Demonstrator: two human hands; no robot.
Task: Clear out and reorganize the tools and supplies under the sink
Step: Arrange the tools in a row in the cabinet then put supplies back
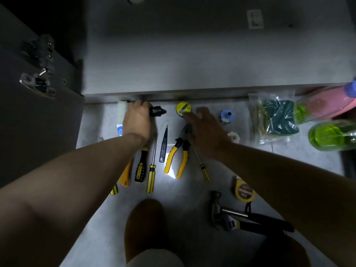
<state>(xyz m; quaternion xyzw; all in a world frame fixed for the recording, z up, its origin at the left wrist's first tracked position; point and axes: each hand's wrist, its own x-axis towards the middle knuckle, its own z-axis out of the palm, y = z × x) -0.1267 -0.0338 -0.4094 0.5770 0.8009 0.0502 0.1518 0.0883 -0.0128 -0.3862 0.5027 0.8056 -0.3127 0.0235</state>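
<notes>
Head cam: my left hand (137, 120) is wrapped round the black tool (157, 111), right by the cabinet edge (173, 94). Right hand (204, 128) hangs loose, fingers spread over the pliers (178, 157), beside the yellow tape (183, 108). Open floor (185, 191) sits below the pliers.

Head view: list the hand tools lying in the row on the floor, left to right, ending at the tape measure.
Black-and-yellow screwdriver → long yellow-handled screwdriver → black pointed tool → yellow pliers → small yellow screwdriver → tape measure.
</notes>
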